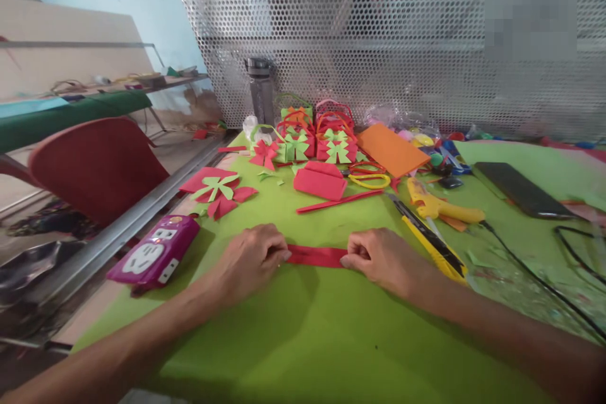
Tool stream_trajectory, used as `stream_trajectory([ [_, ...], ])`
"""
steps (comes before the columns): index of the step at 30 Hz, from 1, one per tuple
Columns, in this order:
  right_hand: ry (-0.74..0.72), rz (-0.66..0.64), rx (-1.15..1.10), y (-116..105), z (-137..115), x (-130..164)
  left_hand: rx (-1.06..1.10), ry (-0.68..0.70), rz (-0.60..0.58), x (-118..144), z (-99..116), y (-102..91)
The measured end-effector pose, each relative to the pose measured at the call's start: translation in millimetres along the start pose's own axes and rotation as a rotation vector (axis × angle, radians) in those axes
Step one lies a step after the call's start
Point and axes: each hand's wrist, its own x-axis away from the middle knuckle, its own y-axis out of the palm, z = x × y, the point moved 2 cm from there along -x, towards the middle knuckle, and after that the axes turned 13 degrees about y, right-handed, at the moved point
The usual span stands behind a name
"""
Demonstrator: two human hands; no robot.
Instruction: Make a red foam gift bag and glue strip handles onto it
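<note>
Stretching a flat, bright red strip of paper-like material (317, 256) level between two bare hands, the person works low over a table covered in smooth lime-green sheeting (307, 334). The left hand (253, 255) has its fingers curled in, thumb and forefinger pinching the strip's left end; the right hand (381, 259) grips the right end the same way, knuckles bent. The strip lies near the middle of the table, its centre bare between the two hands.

Just beyond it are a long, narrow red strip (338, 202), set at a slant, and a folded red piece (319, 183). Scissors with a looped yellow handle (369, 185) lie just right of the folded piece. Near the right hand, a yellow-and-black utility knife (428, 240) rests diagonally, with a yellow glue gun (445, 208) beyond it and a flat black phone (523, 189) farther right. Left of the left hand sits a shiny purple packet (156, 252); beyond the packet are red and light-green bow-shaped cut-outs (215, 188). Small red and green handled bags with bows (337, 150) stand clustered at the back, beside a folded orange sheet (392, 148).
</note>
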Motion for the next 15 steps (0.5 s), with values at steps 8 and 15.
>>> stream_trajectory([
  [8, 0.006, 0.026, 0.034, 3.2, 1.3, -0.2, 0.024, -0.028, 0.023, 1.5, -2.9, 0.4],
  [15, 0.006, 0.028, 0.048, 2.1, 0.4, 0.9, -0.026, 0.053, 0.026, 2.3, -0.2, -1.3],
])
